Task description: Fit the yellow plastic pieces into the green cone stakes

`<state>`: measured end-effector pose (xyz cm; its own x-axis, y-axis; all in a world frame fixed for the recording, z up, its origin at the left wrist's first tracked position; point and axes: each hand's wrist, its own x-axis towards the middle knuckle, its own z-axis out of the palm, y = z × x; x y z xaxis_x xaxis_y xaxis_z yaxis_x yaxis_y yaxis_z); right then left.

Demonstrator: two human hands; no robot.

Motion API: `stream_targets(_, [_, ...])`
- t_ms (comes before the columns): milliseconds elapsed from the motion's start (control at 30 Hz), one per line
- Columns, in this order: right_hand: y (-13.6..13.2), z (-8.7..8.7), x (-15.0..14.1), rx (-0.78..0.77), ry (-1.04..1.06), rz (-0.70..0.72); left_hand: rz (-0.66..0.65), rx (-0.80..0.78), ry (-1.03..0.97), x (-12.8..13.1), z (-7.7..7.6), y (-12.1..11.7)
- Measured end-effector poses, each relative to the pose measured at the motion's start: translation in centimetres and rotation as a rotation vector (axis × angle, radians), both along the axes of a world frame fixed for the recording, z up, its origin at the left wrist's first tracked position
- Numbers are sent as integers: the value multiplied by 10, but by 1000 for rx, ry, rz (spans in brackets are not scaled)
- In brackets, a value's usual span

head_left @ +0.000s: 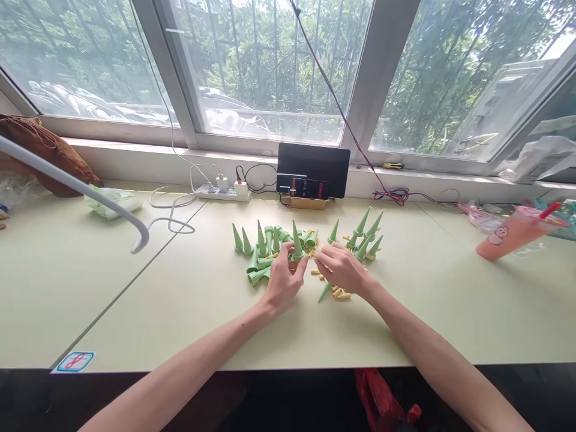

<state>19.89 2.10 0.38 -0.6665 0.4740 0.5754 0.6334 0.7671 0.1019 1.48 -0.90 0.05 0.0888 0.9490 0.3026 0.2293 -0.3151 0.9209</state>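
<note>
My left hand point(287, 277) is closed round the base of a green plastic cone-shaped spike point(297, 241), whose point faces up. Close on its right, my right hand point(344, 267) has its fingers pinched together near a pale yellow piece; the fingertips are too small to show clearly what they hold. Several green spikes point(261, 243) stand or lie in a heap left of my hands. More green spikes point(361, 225) stand in a cluster beyond my right hand. Small yellow pegs point(341, 294) lie scattered under and around my right hand, beside another green spike point(324, 292) lying down.
A black tablet point(314, 162) leans at the back with a phone point(308, 188) before it. A power strip point(222, 192) with cables stands to its left. An orange cup point(515, 233) tilts at the right. A white curved bar point(90, 165) crosses the left side.
</note>
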Motion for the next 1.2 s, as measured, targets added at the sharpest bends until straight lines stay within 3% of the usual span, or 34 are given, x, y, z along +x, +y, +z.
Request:
stream_targets(100, [-6,-3,-1,-102,-30,0,29,-3,27,-1,0,0])
stream_targets(267, [-15,0,-9,-275,-80,-118,-23,-4,56,-2,-4,0])
stream_targets(533, [-10,6,-4,-344,-91,-269,-61,-18,75,-3,-3,0])
stream_targets(867, [-2,4,-1,-512,-85,-246,-85,-4,86,-3,-4,0])
stream_targets(1067, [-1,2,1,-498,-26,-215,-75,13,93,-2,-4,0])
stream_targets(1200, [1,20,3,-399,57,-255,-66,14,96,-2,-3,-1])
